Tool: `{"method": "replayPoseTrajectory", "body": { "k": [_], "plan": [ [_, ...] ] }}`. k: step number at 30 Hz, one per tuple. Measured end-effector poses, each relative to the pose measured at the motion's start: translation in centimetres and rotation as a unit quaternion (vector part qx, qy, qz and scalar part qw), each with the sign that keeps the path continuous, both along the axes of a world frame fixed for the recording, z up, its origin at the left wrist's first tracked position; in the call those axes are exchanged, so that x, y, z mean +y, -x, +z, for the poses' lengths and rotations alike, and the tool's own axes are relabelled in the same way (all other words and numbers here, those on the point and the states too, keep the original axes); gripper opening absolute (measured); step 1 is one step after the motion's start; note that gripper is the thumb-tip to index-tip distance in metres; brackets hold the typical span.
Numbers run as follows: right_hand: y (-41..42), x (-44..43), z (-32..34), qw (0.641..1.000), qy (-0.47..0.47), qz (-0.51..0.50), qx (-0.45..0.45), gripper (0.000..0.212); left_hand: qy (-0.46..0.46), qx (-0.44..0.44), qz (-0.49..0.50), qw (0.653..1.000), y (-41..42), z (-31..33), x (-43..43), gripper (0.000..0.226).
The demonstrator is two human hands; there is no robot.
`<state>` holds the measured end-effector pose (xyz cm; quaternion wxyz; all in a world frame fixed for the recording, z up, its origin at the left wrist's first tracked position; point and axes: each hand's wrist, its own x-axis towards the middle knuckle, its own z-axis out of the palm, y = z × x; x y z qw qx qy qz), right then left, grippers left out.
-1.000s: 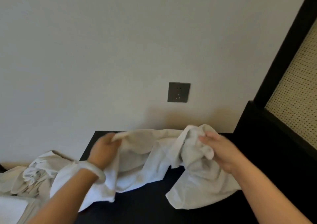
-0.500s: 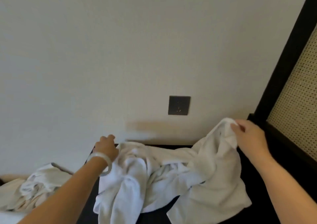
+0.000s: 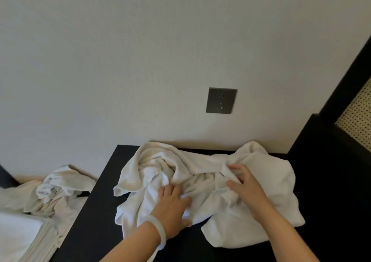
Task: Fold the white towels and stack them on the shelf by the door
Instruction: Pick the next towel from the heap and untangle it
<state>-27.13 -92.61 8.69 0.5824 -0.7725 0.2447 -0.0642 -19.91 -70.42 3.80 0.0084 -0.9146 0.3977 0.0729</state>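
Although it lies bunched rather than flat, the white towel (image 3: 200, 167) sprawls across the dark worktop (image 3: 96, 221) with its long axis running from 9 to 3 o'clock. Both hands sit on its near half, so most of the loose cloth lies toward 12 o'clock from them. The left hand (image 3: 172, 205), a pale bangle (image 3: 158, 229) at its wrist, presses flat on the middle folds with fingers spread. The right hand (image 3: 247, 187), toward 3 o'clock, pinches a ridge of cloth between thumb and fingers, so I judge it better placed to draw an edge out. Off the worktop at 9 o'clock lies a heap of unfolded towels (image 3: 60, 187), with a stack of folded white linen (image 3: 20, 235) at 7 o'clock. On the pale wall (image 3: 140, 60) a grey socket (image 3: 220, 100) sits at 12 o'clock, and a cane panel (image 3: 357, 119) at 2 o'clock.
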Motion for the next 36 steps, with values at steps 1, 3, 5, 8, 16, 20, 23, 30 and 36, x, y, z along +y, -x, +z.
{"method": "replayPoseTrajectory", "body": {
  "k": [1, 3, 5, 8, 16, 20, 23, 30, 36],
  "plan": [
    [0.2, 0.5, -0.1, 0.999, 0.007, 0.033, -0.004, 0.047, -0.011, -0.004, -0.002, 1.0, 0.2, -0.1, -0.2, 0.052],
    [0.6, 1.3, 0.1, 0.996, 0.007, 0.09, -0.004, 0.056, -0.022, -0.003, -0.003, 1.0, 0.7, -0.4, -0.6, 0.036],
    [0.9, 1.8, 0.3, 0.991, 0.009, 0.133, 0.009, 0.061, 0.032, 0.009, 0.012, 0.999, 1.0, -0.2, -0.7, 0.025],
    [1.4, 2.3, 0.9, 0.979, 0.07, 0.189, 0.031, 0.073, 0.281, 0.103, 0.066, 0.952, 1.0, 2.3, -0.9, 0.019],
    [-0.6, 1.8, 7.8, 0.98, 0.106, 0.081, -0.148, 0.015, 0.473, 0.122, 0.001, 0.873, -0.3, 14.5, -3.1, 0.013],
    [-1.6, -1.4, 14.3, 0.97, 0.051, -0.027, -0.236, 0.016, 0.422, 0.146, 0.002, 0.895, -2.9, 17.7, -2.6, 0.016],
    [-1.5, -3.0, 18.8, 0.957, 0.059, -0.053, -0.277, 0.029, 0.364, 0.115, -0.021, 0.924, -3.6, 17.8, -2.5, 0.005],
    [-4.4, -1.4, 22.1, 0.95, 0.092, -0.05, -0.294, 0.024, 0.429, 0.268, -0.005, 0.863, -0.3, 15.2, -5.7, 0.046],
    [-5.3, -4.1, 14.2, 0.975, 0.169, -0.088, -0.114, 0.017, 0.308, 0.251, 0.202, 0.895, -2.0, 4.2, -3.6, 0.02]
  ]
}}
